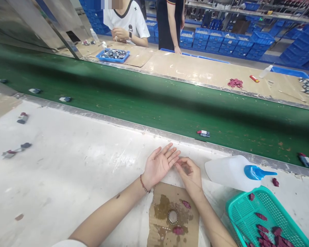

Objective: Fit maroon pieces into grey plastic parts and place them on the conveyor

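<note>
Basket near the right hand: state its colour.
Green, slightly bluish; best seen in the head view.

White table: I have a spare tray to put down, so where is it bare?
The widest bare patch lies between the green belt, the left forearm and the small parts at far left. The right side is crowded: cardboard, right forearm, bottle and basket sit close together.
</note>
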Tool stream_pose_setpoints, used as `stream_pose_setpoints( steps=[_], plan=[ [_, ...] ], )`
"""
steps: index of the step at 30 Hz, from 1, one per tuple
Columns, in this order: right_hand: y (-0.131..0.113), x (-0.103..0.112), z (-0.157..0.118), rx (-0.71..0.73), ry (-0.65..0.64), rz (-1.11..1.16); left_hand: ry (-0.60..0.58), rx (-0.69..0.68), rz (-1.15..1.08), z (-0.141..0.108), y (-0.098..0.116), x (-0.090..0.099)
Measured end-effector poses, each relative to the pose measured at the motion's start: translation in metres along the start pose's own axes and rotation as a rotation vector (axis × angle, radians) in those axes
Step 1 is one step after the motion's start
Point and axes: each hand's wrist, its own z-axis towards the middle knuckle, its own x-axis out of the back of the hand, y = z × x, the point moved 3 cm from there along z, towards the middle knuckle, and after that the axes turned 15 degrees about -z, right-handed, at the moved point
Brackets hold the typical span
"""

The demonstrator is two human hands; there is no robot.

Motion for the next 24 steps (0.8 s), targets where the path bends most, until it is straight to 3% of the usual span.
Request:
stream_pose_setpoints(
  steps=[24],
  plan=[
    [0.0018,0.0,0.0009,-0.003,-0.076,0.02,-0.016,0.017,0.045,-0.0009,-0.0007,0.0001]
  ],
)
